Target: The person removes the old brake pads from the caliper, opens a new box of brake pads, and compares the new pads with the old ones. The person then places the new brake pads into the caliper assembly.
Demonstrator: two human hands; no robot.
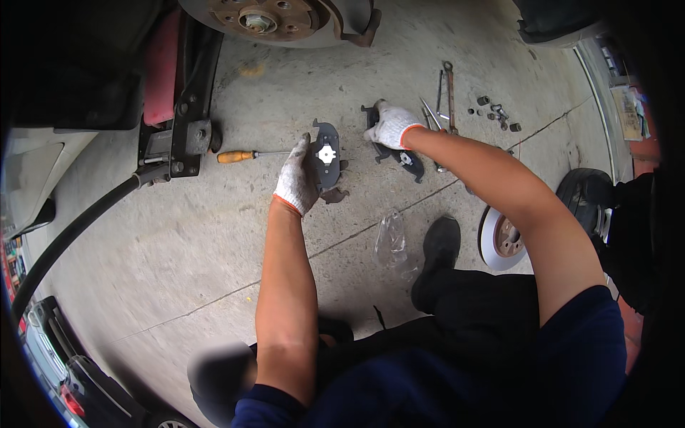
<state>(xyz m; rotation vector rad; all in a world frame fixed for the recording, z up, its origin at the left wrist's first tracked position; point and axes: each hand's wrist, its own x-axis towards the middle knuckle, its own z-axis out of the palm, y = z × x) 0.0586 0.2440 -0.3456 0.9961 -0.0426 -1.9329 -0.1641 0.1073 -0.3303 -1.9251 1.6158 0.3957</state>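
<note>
Both hands wear white work gloves with orange cuffs. My left hand (pixel 298 177) grips the left edge of a dark grey brake pad (pixel 327 160), its backing plate with a silver clip facing up. Under its lower end shows a rusty brown metal piece (pixel 334 195), partly hidden. My right hand (pixel 394 127) is closed over the upper part of a second dark brake pad (pixel 408 164), which lies tilted close to the floor; the fingers' far side is hidden. A screwdriver (pixel 237 156) with an orange handle lies left of my left hand, its shaft pointing towards it.
A rusty wheel hub with its brake disc (pixel 325 34) stands at the top. A floor jack (pixel 184 135) is at the left. Wrenches (pixel 449 96) and sockets (pixel 484 100) lie beyond my right arm. A brake disc (pixel 492 235) and a clear plastic bag (pixel 391 241) lie nearer me.
</note>
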